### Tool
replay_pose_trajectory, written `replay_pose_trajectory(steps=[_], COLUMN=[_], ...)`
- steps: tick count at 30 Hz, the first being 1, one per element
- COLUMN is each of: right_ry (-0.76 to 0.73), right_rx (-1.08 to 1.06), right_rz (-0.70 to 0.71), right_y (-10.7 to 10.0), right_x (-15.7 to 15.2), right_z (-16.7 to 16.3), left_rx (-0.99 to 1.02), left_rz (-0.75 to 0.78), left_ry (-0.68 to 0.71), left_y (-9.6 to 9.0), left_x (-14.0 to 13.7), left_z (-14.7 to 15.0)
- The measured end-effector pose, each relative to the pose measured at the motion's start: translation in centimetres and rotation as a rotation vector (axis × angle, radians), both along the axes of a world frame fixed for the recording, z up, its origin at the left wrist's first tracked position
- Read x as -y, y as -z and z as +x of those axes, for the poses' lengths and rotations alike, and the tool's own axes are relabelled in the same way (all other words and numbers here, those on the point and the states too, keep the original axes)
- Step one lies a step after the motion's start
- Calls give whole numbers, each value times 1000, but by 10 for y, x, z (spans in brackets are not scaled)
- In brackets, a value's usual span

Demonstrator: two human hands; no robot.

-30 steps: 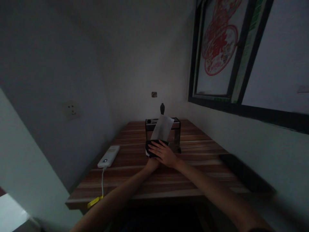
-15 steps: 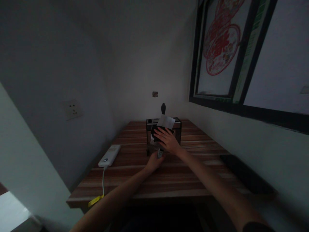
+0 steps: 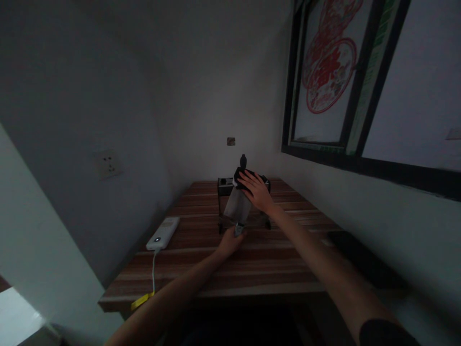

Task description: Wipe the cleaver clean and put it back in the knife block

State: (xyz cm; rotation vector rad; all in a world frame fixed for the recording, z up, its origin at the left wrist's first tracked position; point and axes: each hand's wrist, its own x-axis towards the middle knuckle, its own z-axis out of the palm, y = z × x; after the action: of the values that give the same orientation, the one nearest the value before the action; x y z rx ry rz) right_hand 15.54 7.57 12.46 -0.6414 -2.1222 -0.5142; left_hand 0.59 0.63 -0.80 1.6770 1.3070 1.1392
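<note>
A flat, pale grey, blade-like piece [image 3: 238,205] stands tilted in the middle of the table. My left hand [image 3: 231,241] is closed around its lower end, where a small silver-grey part [image 3: 238,229] shows. My right hand [image 3: 258,191] presses a black pad-like thing [image 3: 239,177] against the top end, fingers laid across it. A bit of white shows at the pad's left edge. Dim light hides the exact kind of both things. Just behind my hands is a black-framed rack [image 3: 225,189], partly covered by them, with a dark bulb-shaped handle [image 3: 243,161] rising above it.
The wood-striped table [image 3: 194,216] runs to the back wall. At left lies a white power bank [image 3: 163,234] with a white cable [image 3: 153,271] and yellow tag [image 3: 141,301]. A long black object [image 3: 363,257] lies along the right edge, beneath a framed window [image 3: 326,77].
My right hand has moved up with the black pad, from the lower part of the pale piece to its top. More of the pale piece shows below. My left hand has barely moved.
</note>
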Motion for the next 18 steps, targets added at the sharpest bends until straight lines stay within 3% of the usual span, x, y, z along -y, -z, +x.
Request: replay_pose_trajectory(steps=[9,18], right_ry=[-2,-55], right_rx=[0,114], right_rz=[2,-10], right_y=[10,37], right_x=[4,23], right_z=[-3,-13], left_rx=[-21,-48], left_rz=[22,97], left_ry=[-10,-2], left_y=[0,-1], left_x=[-2,-3], left_z=[-1,-1])
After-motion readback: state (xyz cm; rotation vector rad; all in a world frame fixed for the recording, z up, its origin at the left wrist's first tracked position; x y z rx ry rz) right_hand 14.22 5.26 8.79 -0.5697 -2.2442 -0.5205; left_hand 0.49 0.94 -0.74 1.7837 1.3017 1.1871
